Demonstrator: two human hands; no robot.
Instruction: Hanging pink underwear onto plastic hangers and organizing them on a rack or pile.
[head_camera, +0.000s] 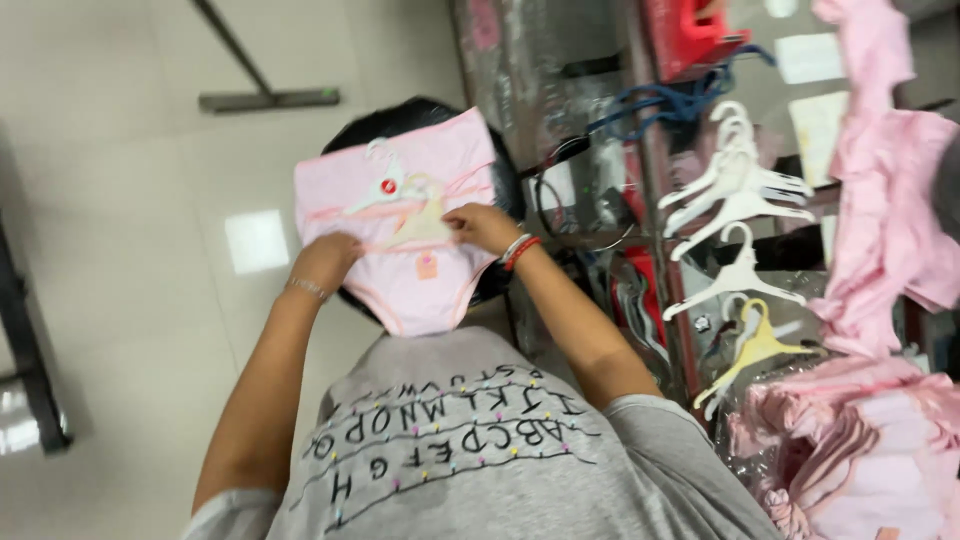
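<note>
Pink briefs (420, 270), white hanger (385, 185) on top, frame centre, waistband up; left hand (325, 262) and right hand (483, 226) each pinch an edge.

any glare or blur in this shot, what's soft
Head view: a bright glare patch on the glossy floor tiles; pink underwear and both hands fairly sharp; white hangers and pink garment stack at right slightly smeared by motion; lighting even, shadows soft.
</note>
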